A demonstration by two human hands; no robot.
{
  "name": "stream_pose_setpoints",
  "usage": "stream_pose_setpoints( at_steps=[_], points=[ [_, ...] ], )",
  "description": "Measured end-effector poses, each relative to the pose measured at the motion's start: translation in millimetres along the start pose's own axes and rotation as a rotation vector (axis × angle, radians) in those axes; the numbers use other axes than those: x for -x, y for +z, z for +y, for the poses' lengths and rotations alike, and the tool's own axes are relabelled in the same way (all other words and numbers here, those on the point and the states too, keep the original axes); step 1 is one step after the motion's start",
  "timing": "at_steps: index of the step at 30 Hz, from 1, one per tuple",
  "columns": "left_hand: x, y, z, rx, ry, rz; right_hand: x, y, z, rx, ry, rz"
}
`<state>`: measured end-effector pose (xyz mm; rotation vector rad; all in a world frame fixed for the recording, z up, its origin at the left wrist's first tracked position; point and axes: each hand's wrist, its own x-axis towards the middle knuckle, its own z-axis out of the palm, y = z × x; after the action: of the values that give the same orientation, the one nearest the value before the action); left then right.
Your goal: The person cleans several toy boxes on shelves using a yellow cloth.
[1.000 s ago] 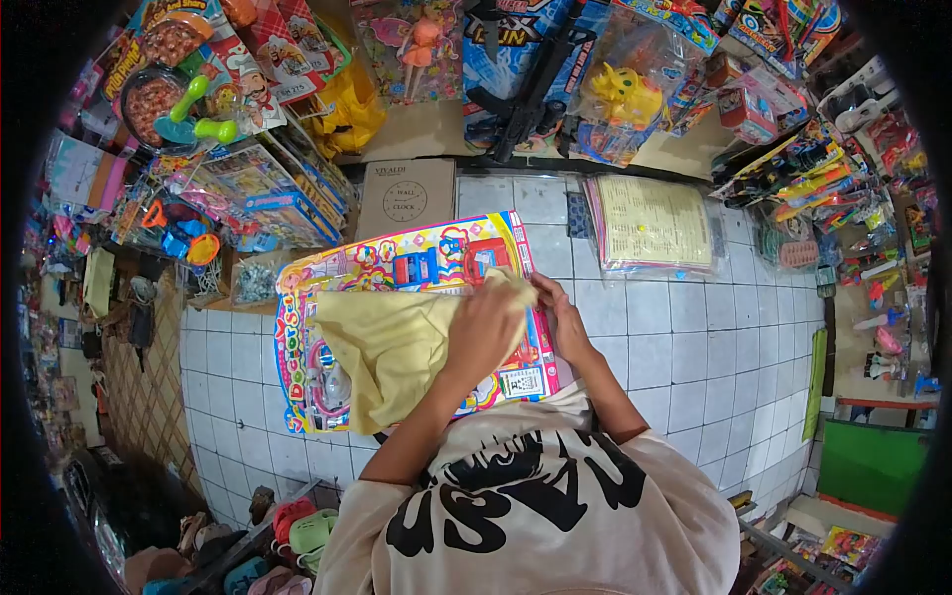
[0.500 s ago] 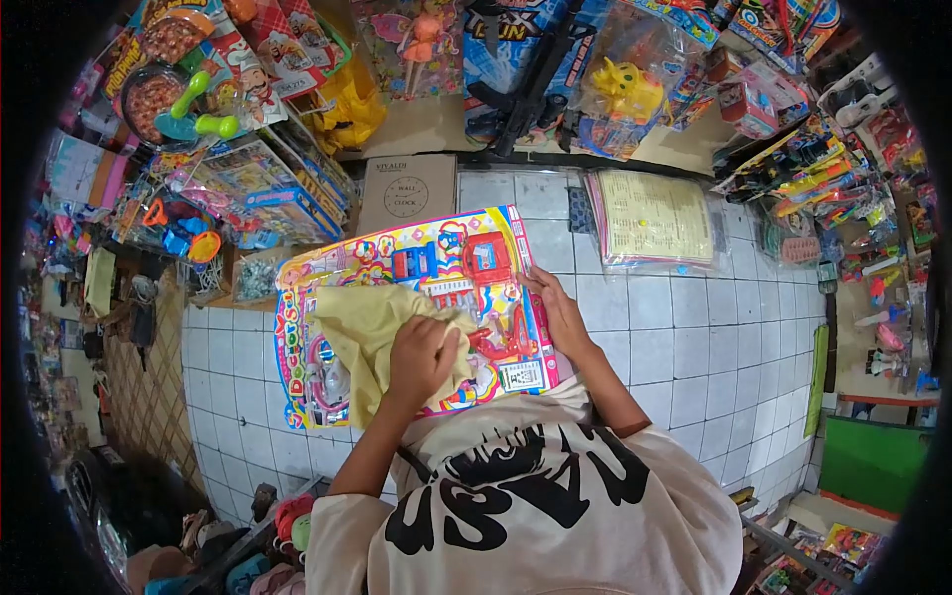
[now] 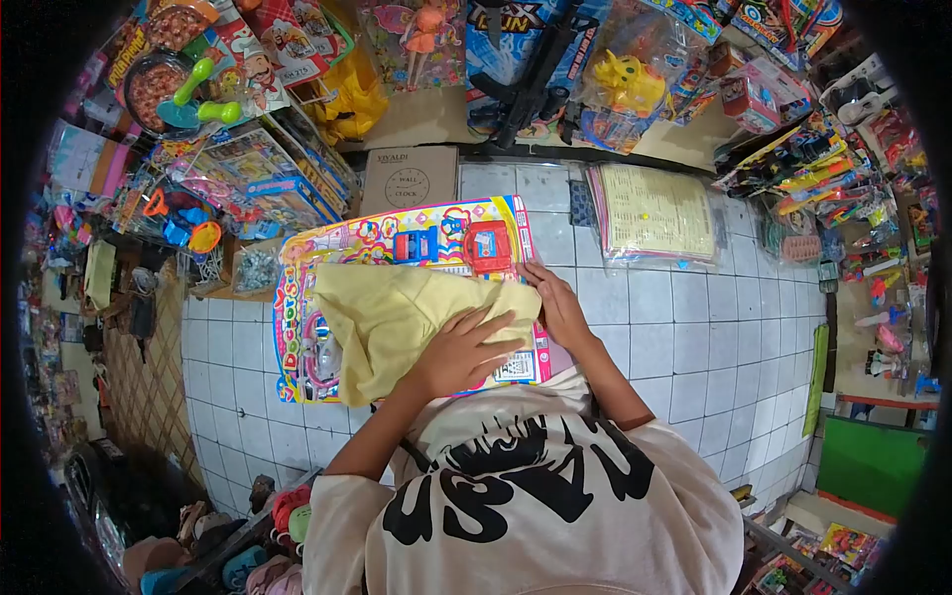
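Note:
A toy doctor set pack, brightly printed with plastic toys on its front, lies before my body, angled slightly. A pale yellow cloth is spread over its middle and hides many of the toys. My left hand lies on the cloth with fingers spread, pressing it against the pack. At the pack's right edge, my right hand grips the side, its fingertips over the front border. A red toy case and a blue toy piece show above the cloth.
Behind the pack stands a brown wall clock box. Plastic-wrapped printed sheets lie on the white tiled floor. Packaged toys line both sides and the back, including a black toy gun. A green panel is at right.
My left hand has opened from a bunched grip and slid right, spreading the cloth across the pack toward its right edge. The pack's lower edge has risen slightly. My right hand stays at its side.

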<state>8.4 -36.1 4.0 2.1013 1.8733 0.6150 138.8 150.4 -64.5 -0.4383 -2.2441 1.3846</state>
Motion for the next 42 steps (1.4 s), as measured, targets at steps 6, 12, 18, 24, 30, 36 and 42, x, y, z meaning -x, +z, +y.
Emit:
stream_pose_setpoints(
  at_steps=[6, 12, 18, 24, 30, 36, 42],
  points=[
    [49, -25, -16, 0.261, -0.103, 0.045, -2, -3, -6, 0.091, 0.014, -0.035],
    [99, -46, -46, 0.412, -0.34, 0.335, -6, -2, -7, 0.002, -0.012, 0.008],
    [53, -37, -17, -0.269, -0.679, 0.408, -6, -3, -14, -0.016, 0.04, 0.0],
    [65, 1, -33, -0.225, -0.814, 0.258, -5, -11, -5, 0.166, -0.017, -0.163],
    [61, -8, -4, -0.038, -0.798, 0.188, -8, -36, -14, 0.183, 0.092, -0.318],
    [63, -47, -17, 0.922, -0.849, 0.442, -3, -59, -15, 0.115, 0.106, -0.321],
    [7, -131, -14, 1.806, -0.508, 0.839, -62, -39, -81, -0.115, -0.012, -0.257]
  ],
)
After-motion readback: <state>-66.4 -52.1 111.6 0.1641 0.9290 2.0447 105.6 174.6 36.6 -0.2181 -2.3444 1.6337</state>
